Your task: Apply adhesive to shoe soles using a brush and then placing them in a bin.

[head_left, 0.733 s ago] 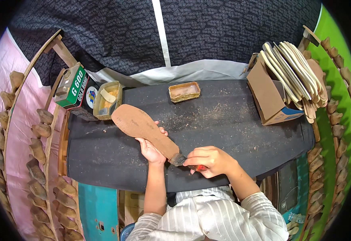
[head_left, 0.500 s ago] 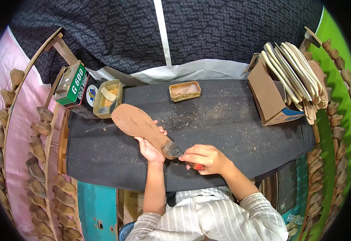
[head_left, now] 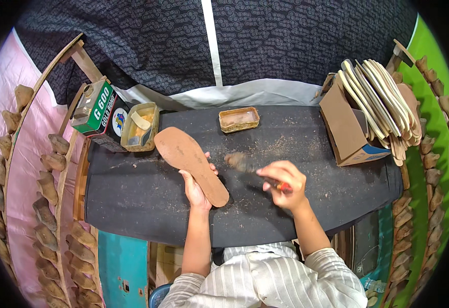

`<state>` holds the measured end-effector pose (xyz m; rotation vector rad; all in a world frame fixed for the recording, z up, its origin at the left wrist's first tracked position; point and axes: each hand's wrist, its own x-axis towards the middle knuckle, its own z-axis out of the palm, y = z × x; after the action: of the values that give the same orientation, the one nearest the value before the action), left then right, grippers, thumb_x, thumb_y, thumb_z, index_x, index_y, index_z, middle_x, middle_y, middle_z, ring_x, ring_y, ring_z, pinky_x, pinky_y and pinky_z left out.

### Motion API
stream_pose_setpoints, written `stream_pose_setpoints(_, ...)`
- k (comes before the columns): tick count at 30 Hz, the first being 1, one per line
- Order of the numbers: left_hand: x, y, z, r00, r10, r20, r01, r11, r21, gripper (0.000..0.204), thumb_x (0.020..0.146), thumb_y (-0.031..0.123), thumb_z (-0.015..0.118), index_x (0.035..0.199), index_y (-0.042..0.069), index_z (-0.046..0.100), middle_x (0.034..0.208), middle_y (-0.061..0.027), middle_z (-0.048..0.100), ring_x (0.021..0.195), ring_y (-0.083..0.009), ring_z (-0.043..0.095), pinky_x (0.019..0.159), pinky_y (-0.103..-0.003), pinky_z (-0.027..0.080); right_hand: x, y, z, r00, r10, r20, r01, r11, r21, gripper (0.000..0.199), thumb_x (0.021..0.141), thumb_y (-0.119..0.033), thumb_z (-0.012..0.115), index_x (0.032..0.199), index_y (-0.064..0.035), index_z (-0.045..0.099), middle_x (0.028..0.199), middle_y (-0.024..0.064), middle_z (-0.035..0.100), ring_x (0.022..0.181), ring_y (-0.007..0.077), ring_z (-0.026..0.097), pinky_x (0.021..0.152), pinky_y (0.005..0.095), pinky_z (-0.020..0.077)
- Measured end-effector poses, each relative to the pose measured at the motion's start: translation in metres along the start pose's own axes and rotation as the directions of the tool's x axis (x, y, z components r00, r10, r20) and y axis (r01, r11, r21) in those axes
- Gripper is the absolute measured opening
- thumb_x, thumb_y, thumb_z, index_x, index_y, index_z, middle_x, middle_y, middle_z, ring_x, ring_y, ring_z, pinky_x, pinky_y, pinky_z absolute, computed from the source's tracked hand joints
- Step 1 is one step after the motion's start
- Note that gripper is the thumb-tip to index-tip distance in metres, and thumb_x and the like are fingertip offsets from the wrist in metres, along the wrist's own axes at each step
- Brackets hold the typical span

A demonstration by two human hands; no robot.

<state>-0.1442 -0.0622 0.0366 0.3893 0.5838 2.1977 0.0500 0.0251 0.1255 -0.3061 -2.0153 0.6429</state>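
A brown shoe sole (head_left: 191, 159) is tilted over the dark cloth, its wide end pointing far left. My left hand (head_left: 198, 187) is closed around its narrower middle, thumb on the upper face and fingertips showing along the right edge. In my right hand (head_left: 286, 185) is a brush (head_left: 245, 163) with a red-and-black handle. Its worn, dark bristle end points left, apart from the sole and slightly blurred by motion. A small shallow tray (head_left: 239, 126) with a pale brownish coating stands beyond the brush.
A black-clothed table (head_left: 147, 205) is strewn with shavings. At back left stand a green-and-black can (head_left: 99, 110) and a tub (head_left: 141, 146) with tools. A cardboard box (head_left: 345, 128) of shoe soles (head_left: 381, 102) is at back right. Racks of shoe lasts (head_left: 46, 186) flank both sides.
The brush has lifted off the sole's narrow end and moved right and away from me with my right hand. The sole has shifted slightly right in my left hand.
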Motion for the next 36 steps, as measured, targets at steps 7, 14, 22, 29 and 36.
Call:
stream_pose_setpoints(7,-0.003,0.000,0.006,0.999,-0.029,0.021,0.024,0.981,0.192,0.060,0.097,0.051,0.024,0.138,0.008,0.033,0.133,-0.0178,0.047,0.091,-0.0196,0.059,0.075,-0.030,0.053,0.042,0.060,0.028,0.984,0.071,-0.166,-0.087,0.992,-0.095,0.029,0.071,0.005,0.069,0.097,-0.0083,0.068,0.090,0.0107,0.062,0.080,0.0244,0.065,0.067,0.0311,0.0527)
stream_pose_setpoints(14,-0.006,0.000,0.005,0.992,-0.104,0.070,0.098,0.991,0.090,0.064,0.096,0.054,0.024,0.138,0.007,0.035,0.132,-0.0145,0.048,0.091,-0.0179,0.059,0.075,-0.029,0.053,0.060,0.122,0.050,0.988,0.145,-0.056,-0.150,0.984,-0.094,0.027,0.074,0.011,0.063,0.097,-0.0033,0.063,0.093,0.0115,0.061,0.076,0.0221,0.066,0.066,0.0305,0.0545)
stream_pose_setpoints(22,-0.007,0.000,0.000,0.985,-0.149,0.082,0.148,0.989,0.020,0.064,0.095,0.056,0.026,0.133,0.007,0.041,0.120,-0.0110,0.054,0.091,-0.0211,0.056,0.074,-0.033,0.051,0.056,0.142,0.060,0.986,0.166,-0.026,-0.168,0.979,-0.118,0.025,0.076,0.011,0.062,0.098,-0.0016,0.062,0.092,0.0110,0.060,0.075,0.0210,0.065,0.065,0.0301,0.0529)
stream_pose_setpoints(29,-0.007,0.000,0.001,0.982,-0.177,0.064,0.178,0.984,-0.011,0.065,0.095,0.058,0.027,0.130,0.006,0.043,0.116,-0.0112,0.054,0.087,-0.0221,0.055,0.073,-0.039,0.051,0.053,0.143,0.056,0.986,0.162,-0.027,-0.165,0.976,-0.141,0.025,0.075,0.008,0.063,0.097,-0.0032,0.062,0.092,0.0119,0.060,0.079,0.0267,0.066,0.068,0.0331,0.0528)
stream_pose_setpoints(36,-0.007,-0.003,0.007,0.981,-0.190,0.039,0.189,0.982,0.021,0.065,0.095,0.058,0.026,0.130,0.006,0.043,0.114,-0.0122,0.054,0.085,-0.0213,0.055,0.070,-0.036,0.051,0.055,0.152,0.050,0.987,0.160,0.033,-0.154,0.979,-0.133,0.026,0.074,0.008,0.062,0.097,-0.0034,0.062,0.092,0.0125,0.060,0.079,0.0278,0.064,0.066,0.0354,0.0514)
